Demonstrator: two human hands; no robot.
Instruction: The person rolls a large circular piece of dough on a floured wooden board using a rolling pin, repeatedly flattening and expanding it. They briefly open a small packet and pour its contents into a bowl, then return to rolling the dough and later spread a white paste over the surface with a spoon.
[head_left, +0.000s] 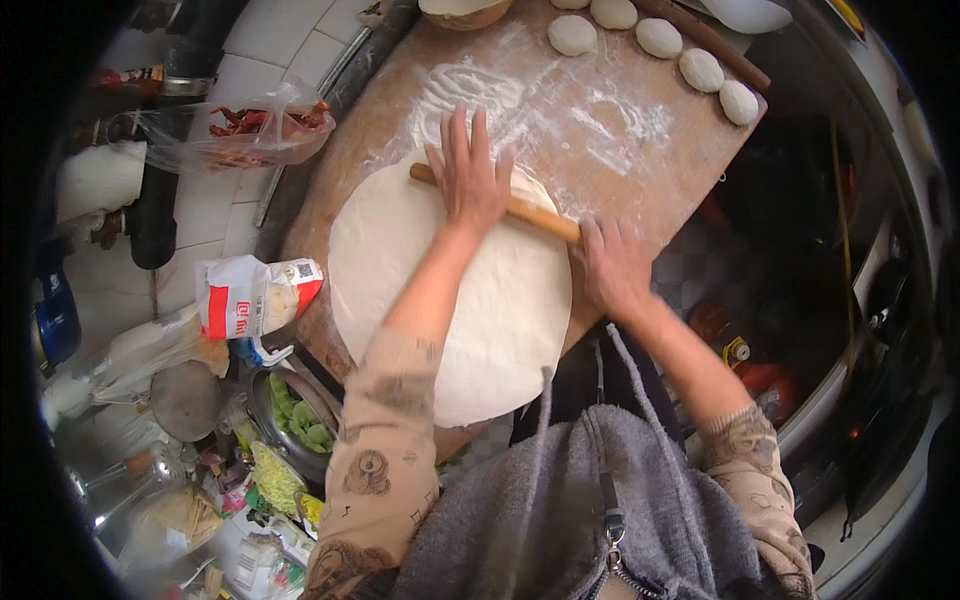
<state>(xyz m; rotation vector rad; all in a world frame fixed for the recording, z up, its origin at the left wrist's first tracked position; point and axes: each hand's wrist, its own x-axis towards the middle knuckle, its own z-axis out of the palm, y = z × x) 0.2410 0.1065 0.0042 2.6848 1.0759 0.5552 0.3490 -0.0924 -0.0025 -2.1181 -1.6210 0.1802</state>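
Observation:
A wide, thin sheet of dough (502, 330) lies on a floured wooden board (637, 187), and its near edge reaches past the board's front. Across the upper part of the sheet runs a wooden rolling pin (541, 219). My left hand (472, 176) lies over the pin near its left end, palm down and fingers spread. The right end of the pin is under my right hand (616, 262), whose fingers bend over it and hide its tip. White flour (469, 94) is scattered on the board beyond my left fingertips.
Several dough balls (659, 38) line the board's far right corner beside a second, darker rolling pin (720, 52). A bowl (465, 11) sits at the far edge. Left are a bag of dried chillies (274, 124), a printed flour bag (259, 296), and a pan of green vegetables (300, 416).

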